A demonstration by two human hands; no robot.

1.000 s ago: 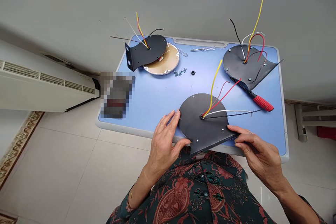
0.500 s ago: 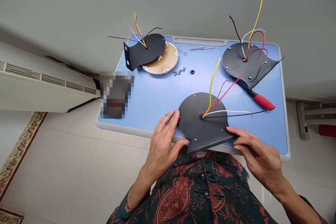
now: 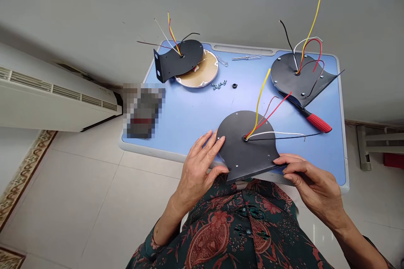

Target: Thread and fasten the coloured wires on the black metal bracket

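Observation:
A black round metal plate (image 3: pixel 241 151) with a flat tab lies at the near edge of the blue table (image 3: pixel 186 113). Yellow, red, brown, white and black wires (image 3: pixel 268 109) rise from its centre hole. My left hand (image 3: pixel 198 168) grips the plate's left rim, fingers on top and thumb at the near edge. My right hand (image 3: pixel 311 180) pinches the plate's right corner between thumb and fingers.
A second black wired plate (image 3: pixel 298 77) lies at the far right with a red-handled screwdriver (image 3: pixel 311 118) beside it. A third black plate (image 3: pixel 179 59) rests on a tan disc (image 3: pixel 203 73) at the far left. Small screws (image 3: pixel 219 85) and a black grommet (image 3: pixel 234 85) lie mid-table. A white heater (image 3: pixel 53 96) stands left.
Both hands keep hold of the near plate, which has turned slightly, its near edge lifted a little. My left fingers have slid further onto the plate's top.

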